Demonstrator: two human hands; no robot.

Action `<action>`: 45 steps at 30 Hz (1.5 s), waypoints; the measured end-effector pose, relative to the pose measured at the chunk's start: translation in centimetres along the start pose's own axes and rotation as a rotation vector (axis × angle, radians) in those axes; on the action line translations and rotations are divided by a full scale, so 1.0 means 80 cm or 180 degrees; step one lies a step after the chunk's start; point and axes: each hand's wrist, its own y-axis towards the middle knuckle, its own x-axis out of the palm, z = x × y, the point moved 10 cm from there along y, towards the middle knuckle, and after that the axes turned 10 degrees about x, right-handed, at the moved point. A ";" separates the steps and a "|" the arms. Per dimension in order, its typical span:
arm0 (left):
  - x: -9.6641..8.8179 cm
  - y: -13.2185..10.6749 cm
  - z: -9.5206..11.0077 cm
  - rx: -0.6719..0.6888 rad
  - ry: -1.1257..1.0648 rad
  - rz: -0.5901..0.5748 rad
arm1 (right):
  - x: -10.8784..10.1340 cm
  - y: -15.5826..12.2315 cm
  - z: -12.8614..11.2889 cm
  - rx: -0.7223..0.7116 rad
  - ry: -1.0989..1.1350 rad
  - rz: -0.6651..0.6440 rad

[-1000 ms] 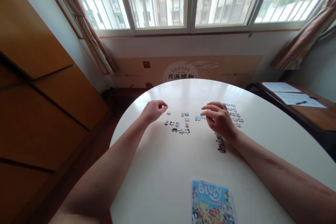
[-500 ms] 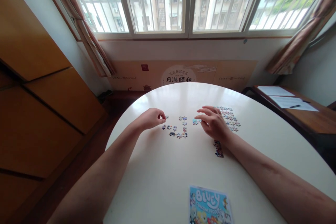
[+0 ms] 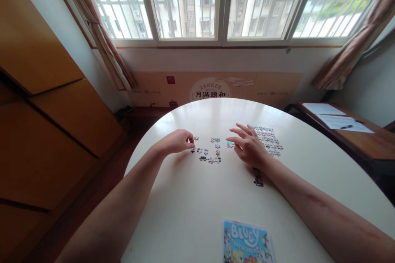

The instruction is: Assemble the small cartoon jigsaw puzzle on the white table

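2 bare hands, 1 each side of the middle puzzle cluster (image 3: 217,152), which lies on the white counter (image 3: 173,218).

Left hand (image 3: 180,141): just left of the cluster, fingers curled in, thumb and fingertips close together by a dark loose piece (image 3: 193,151). Can't tell if anything is pinched. Another loose piece (image 3: 196,138) is left of the cluster, on its far side.

Right hand (image 3: 250,147): right of the cluster, fingers spread, released. Can't tell if it touches the counter.

In the way: that hand partly blocks the light-blue pieces (image 3: 230,144) just right of the cluster, plus the near-left edge of the larger joined section (image 3: 268,137) farther right of it. Dark strip (image 3: 258,180), right of the cluster on its near side, runs up under the right wrist; that end is hidden.

Bluey sheet (image 3: 247,240): nearer the wearer than the cluster, bottom cut off by the frame. Papers (image 3: 331,121) on a wooden side desk (image 3: 378,147), well right of the cluster. Printed panel (image 3: 182,86) beyond the cluster, lower part behind the counter edge. Piece artwork too small to make out.
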 end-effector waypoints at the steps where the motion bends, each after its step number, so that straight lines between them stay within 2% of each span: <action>1: 0.001 0.000 -0.001 -0.0011 0.0003 -0.0022 | 0.000 0.000 -0.001 -0.0020 0.0006 -0.0014; 6: 0.004 0.001 0.000 0.0037 -0.0013 -0.0071 | 0.000 0.000 -0.010 -0.0123 0.0063 -0.0136; 9: 0.001 0.002 0.014 0.0181 -0.0025 0.0060 | 0.001 0.000 -0.017 -0.0204 0.0071 -0.0184; 13: 0.000 0.002 0.055 0.0643 -0.0059 0.0404 | 0.010 0.000 -0.030 -0.0337 -0.0035 -0.0360; 17: 0.023 0.001 0.101 0.1278 -0.0081 0.0266 | 0.019 0.000 -0.037 -0.0353 -0.0091 -0.0543; 20: 0.036 -0.001 0.117 0.1515 -0.0047 0.0119 | 0.023 0.000 -0.040 -0.0358 -0.0092 -0.0672; 25: 0.045 -0.002 0.123 0.1659 0.0108 -0.0021 | 0.022 0.002 -0.038 -0.0326 -0.0013 -0.0670; 28: 0.044 -0.001 0.118 0.1589 0.0113 -0.0019 | 0.017 0.002 -0.033 -0.0304 0.0056 -0.0601; 36: 0.043 0.000 0.111 0.1522 0.0014 -0.0047 | -0.005 -0.006 -0.025 -0.0390 0.0200 -0.0422; 41: 0.038 -0.002 0.114 0.1557 0.0045 0.0056 | -0.018 -0.005 -0.016 -0.0394 0.0212 -0.0140; 45: 0.035 -0.003 0.118 0.1628 0.0087 0.0152 | -0.011 -0.004 -0.021 -0.0419 0.0154 -0.0273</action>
